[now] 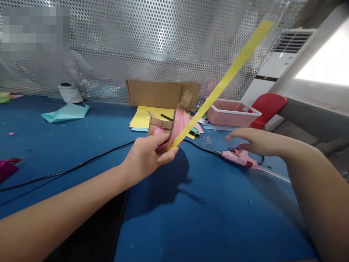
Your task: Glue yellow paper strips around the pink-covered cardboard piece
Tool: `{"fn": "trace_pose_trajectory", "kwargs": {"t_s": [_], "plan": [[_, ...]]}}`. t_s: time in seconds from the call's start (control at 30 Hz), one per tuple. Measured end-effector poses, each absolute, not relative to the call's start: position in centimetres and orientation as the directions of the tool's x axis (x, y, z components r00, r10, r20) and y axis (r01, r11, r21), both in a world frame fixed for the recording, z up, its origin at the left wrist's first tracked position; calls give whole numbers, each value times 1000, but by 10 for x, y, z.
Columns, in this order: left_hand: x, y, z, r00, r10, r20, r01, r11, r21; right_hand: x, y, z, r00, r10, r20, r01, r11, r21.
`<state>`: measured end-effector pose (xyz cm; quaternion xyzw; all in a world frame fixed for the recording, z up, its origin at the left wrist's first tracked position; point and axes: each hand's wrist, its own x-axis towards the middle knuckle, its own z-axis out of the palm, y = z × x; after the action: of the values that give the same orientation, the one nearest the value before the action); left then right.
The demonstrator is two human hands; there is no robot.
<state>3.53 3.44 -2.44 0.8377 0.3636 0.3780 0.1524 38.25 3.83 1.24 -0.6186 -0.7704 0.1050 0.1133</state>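
Note:
My left hand [148, 154] grips a small cardboard craft piece [160, 123] with pink covering on its curved side. A long yellow paper strip [231, 71] is also pinched there, at the piece's lower edge, and slants up to the right with its far end free. My right hand [253, 140] is just above a pink glue gun [237, 157], fingers stretched to the left and holding nothing. The glue gun lies on its side on the blue table, nozzle to the left, with a clear glue stick [274, 174] sticking out of its rear.
Behind the craft piece are yellow paper sheets [141, 116] and an upright cardboard sheet [155, 92]. A pink basket [231, 112] stands at the back right. A black cable [81, 165] crosses the table. Folded light-blue paper [65, 113] lies left; a dark flat panel [95, 225] is in front.

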Motion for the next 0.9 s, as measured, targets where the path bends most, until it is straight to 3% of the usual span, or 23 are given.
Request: {"fn": "trace_pose_trajectory", "kwargs": {"t_s": [0.2,0.47,0.6,0.7,0.8,0.9], "plan": [[33,38,-28,478,677,559,513,-732,448,415,37,-9,-279,956,-87,917,238,-319],[32,39,-38,480,655,584,555,-742,376,406,32,-11,-370,927,-63,856,313,-412],[32,40,-39,485,661,573,577,-734,358,409,27,-5,-312,944,105,832,325,-449],[33,39,-40,487,665,567,591,-728,347,406,23,0,-215,927,307,763,355,-540],[33,39,-40,478,667,571,604,-722,338,394,23,1,0,789,615,673,455,-583],[34,39,-41,484,658,577,609,-727,317,382,25,-2,106,610,786,698,517,-495]]}}
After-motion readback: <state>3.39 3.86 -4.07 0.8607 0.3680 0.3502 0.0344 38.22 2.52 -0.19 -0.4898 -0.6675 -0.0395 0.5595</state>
